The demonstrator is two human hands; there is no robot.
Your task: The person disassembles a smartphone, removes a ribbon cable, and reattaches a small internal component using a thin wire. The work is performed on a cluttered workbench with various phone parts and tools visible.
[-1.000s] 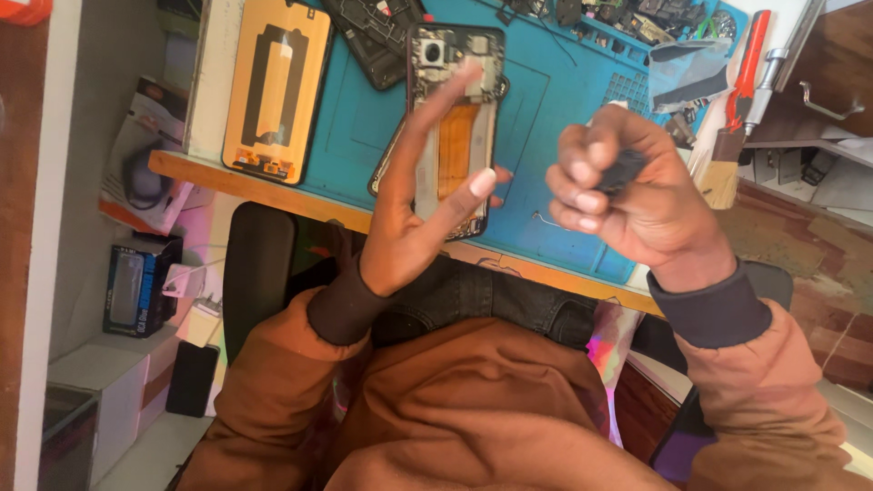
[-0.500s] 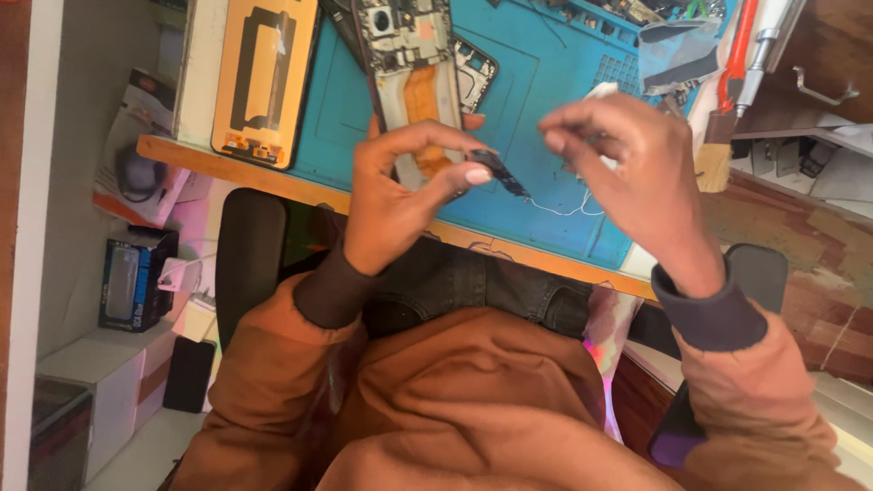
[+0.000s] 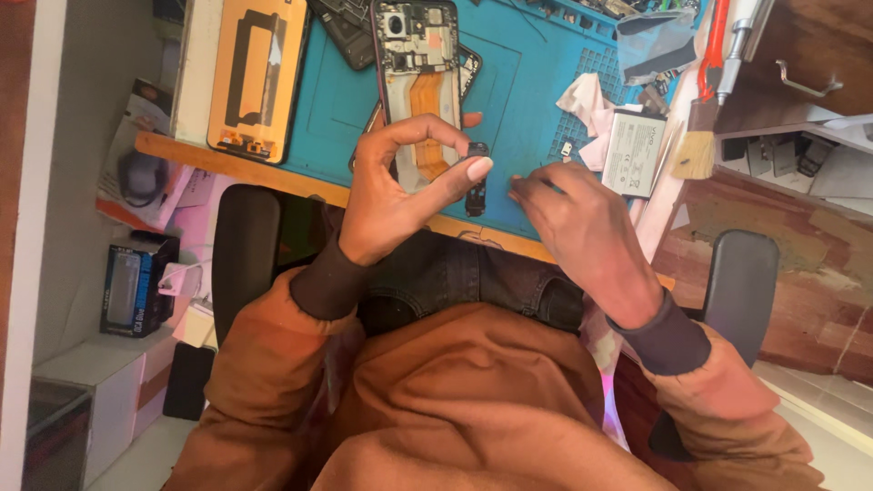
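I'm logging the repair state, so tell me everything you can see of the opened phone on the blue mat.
The opened phone lies flat on the blue mat, back cover off, camera end away from the person. A dark frame rings it; grey boards and camera openings sit at the far end, and an orange flat cable runs down the pale middle bay. Its near end is hidden behind the left hand, so contact cannot be told. It partly overlaps another dark phone part.
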